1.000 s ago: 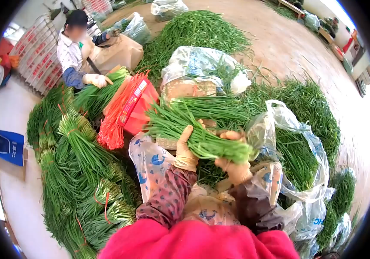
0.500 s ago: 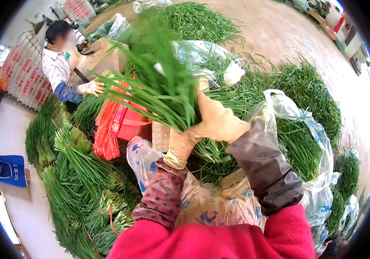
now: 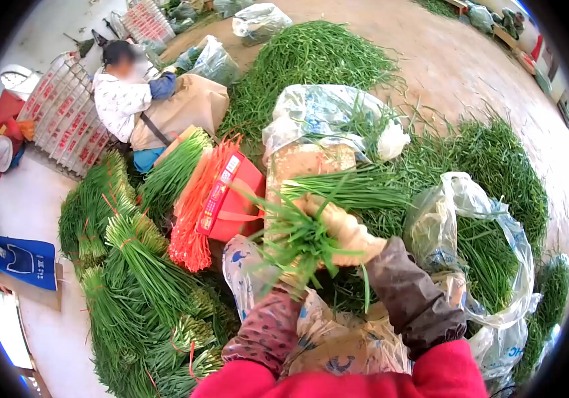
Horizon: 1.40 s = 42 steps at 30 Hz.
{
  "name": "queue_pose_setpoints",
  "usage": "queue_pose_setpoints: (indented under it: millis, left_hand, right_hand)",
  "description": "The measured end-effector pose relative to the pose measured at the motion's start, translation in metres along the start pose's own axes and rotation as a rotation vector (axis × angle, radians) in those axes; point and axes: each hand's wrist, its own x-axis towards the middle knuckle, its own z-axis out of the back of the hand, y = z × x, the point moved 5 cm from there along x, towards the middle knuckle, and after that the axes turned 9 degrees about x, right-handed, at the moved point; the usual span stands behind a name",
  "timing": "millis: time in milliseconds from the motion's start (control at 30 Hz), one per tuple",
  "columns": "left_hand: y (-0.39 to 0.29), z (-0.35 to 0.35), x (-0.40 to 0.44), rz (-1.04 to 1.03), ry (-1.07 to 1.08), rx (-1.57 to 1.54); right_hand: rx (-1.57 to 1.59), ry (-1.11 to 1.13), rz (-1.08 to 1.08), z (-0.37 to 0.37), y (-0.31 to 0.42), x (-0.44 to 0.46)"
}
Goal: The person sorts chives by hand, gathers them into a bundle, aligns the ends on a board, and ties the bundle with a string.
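**Loose leaves fan out of a two-handed hold**

Head view: the right hand point(image 3: 345, 231) is curled round a bunch of greens point(image 3: 303, 244), its leaf ends splayed up towards the camera. The left hand point(image 3: 289, 280) is beneath, largely hidden by leaves; whether its fingers are closed cannot be told. The bunch is above the near end of the surface point(image 3: 307, 161), close to more stalks point(image 3: 354, 190) lying there. To its left stands a red box point(image 3: 244, 202) with red ties point(image 3: 195, 222) beside it.

No tie shows round the bunch, so a slack grip could let outer stalks slide out or ends go uneven. Stray leaves could snag on the box's strap point(image 3: 234, 215), and squeezing too hard might bruise them.
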Motion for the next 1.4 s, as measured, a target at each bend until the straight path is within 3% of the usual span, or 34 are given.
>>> queue_pose_setpoints:
  millis: [33,133,167,200,233,267,300,333,367,400,433,467,500,533,567,600,667,700,733,800,833,900,933,967,1000,1033,1067,1133,1167,1233,1300,1333,1367,1400]
  left_hand:
    - [0.0,-0.006,0.011,-0.04,0.002,-0.049]
    - [0.028,0.008,-0.017,0.05,-0.115,0.001]
    - [0.003,-0.009,-0.023,-0.12,-0.068,0.964]
    - [-0.022,-0.027,-0.032,-0.313,-0.232,1.92]
    - [-0.048,-0.048,-0.046,-0.319,-0.235,1.928]
    - [-0.073,-0.069,-0.063,-0.432,-0.271,1.824]
    - [-0.09,-0.082,-0.077,-0.538,-0.301,1.714]
    - [-0.091,-0.085,-0.091,-0.468,-0.257,1.728]
    - [-0.09,-0.086,-0.103,-0.469,-0.252,1.725]
    - [-0.065,-0.076,-0.108,0.075,-0.027,1.323]
    - [-0.039,-0.077,-0.124,0.562,0.186,0.861]
    - [-0.03,-0.074,-0.125,0.552,0.19,0.863]
    - [-0.006,-0.075,-0.135,0.726,0.382,0.696]
    - [0.013,-0.079,-0.145,0.889,0.58,0.523]
    - [0.023,-0.083,-0.148,0.892,0.595,0.528]
    - [0.027,-0.091,-0.148,0.753,0.559,0.372]
    - [0.016,-0.119,-0.145,0.499,0.577,0.23]
    - [0.033,-0.118,-0.142,0.385,0.645,0.12]
    - [0.057,-0.101,-0.137,0.482,0.546,0.074]
    - [0.066,-0.101,-0.126,0.458,0.518,-0.043]
    - [0.061,-0.1,-0.128,0.381,0.454,0.133]
    - [0.025,-0.121,-0.13,0.27,0.306,0.51]
    - [-0.002,-0.148,-0.134,0.326,0.339,0.236]
    - [-0.015,-0.164,-0.138,0.378,0.365,-0.036]
    - [-0.004,-0.165,-0.131,0.383,0.535,-0.336]
    - [0.004,-0.152,-0.134,0.391,0.543,-0.329]
    - [0.003,-0.141,-0.133,0.458,0.327,-0.136]
    - [0.02,-0.115,-0.132,0.574,0.112,-0.346]
    - [0.011,-0.112,-0.134,0.561,0.053,-0.243]
    - [-0.004,-0.108,-0.131,0.676,0.068,0.023]
    - [-0.012,-0.1,-0.128,0.616,0.048,0.154]
    - [-0.006,-0.089,-0.12,0.571,0.17,0.122]
    - [-0.015,-0.088,-0.122,0.6,0.151,0.198]
    - [-0.02,-0.091,-0.123,0.597,0.169,0.229]
  right_hand:
    - [-0.026,-0.05,0.104,-0.005,0.001,0.001]
    - [0.225,-0.21,-0.125,-0.011,-0.01,0.0]
    - [0.292,-0.264,-0.158,-0.007,-0.015,0.0]
    - [0.361,-0.322,-0.188,-0.004,-0.021,-0.001]
    - [0.252,-0.286,-0.247,0.015,0.014,0.004]
    - [1.093,-0.238,-0.173,0.006,0.007,0.004]
    - [1.511,-0.208,-0.111,-0.001,-0.007,-0.001]
    - [1.928,-0.161,-0.069,-0.008,-0.021,-0.006]
    - [1.364,-0.23,-0.196,-0.015,-0.052,-0.016]
    - [0.788,-0.274,-0.293,-0.016,-0.078,-0.024]
    - [0.564,-0.353,-0.305,-0.004,-0.07,-0.028]
    - [0.338,-0.43,-0.337,0.007,-0.061,-0.033]
    - [0.529,-0.561,-0.541,0.005,-0.092,-0.046]
    - [0.351,-0.555,-0.49,0.002,-0.107,-0.049]
    - [0.229,-0.553,-0.419,0.006,-0.1,-0.054]
    - [0.104,-0.558,-0.351,0.009,-0.093,-0.059]
    - [1.747,-0.618,-0.012,-0.005,-0.088,-0.076]
    - [1.223,-0.54,0.007,0.006,-0.046,-0.085]
    - [0.701,-0.525,0.035,0.016,-0.004,-0.095]
    - [1.149,-0.583,0.153,0.016,0.031,-0.11]
    - [0.591,-0.584,0.295,0.018,0.051,-0.116]
    - [0.393,-0.732,0.532,0.012,0.078,-0.132]
    - [0.285,-0.818,0.638,0.008,0.091,-0.141]
    - [0.259,-0.689,0.466,-0.002,0.082,-0.158]
    - [0.236,-0.561,0.297,-0.005,0.082,-0.165]
    - [0.075,-0.391,0.34,0.0,0.091,-0.168]
    - [-0.072,-0.342,0.321,-0.006,0.091,-0.173]
    - [-0.31,-0.227,0.228,-0.02,0.098,-0.183]
    - [-0.315,-0.137,0.188,-0.021,0.103,-0.185]
    - [-0.009,0.028,0.184,-0.007,0.115,-0.192]
    - [0.765,-0.012,-0.195,-0.004,0.089,-0.208]
    - [1.062,-0.193,-0.289,-0.003,0.077,-0.208]
    - [1.143,-0.331,-0.448,-0.006,0.057,-0.207]
    - [1.194,-0.259,-0.427,-0.025,0.036,-0.203]
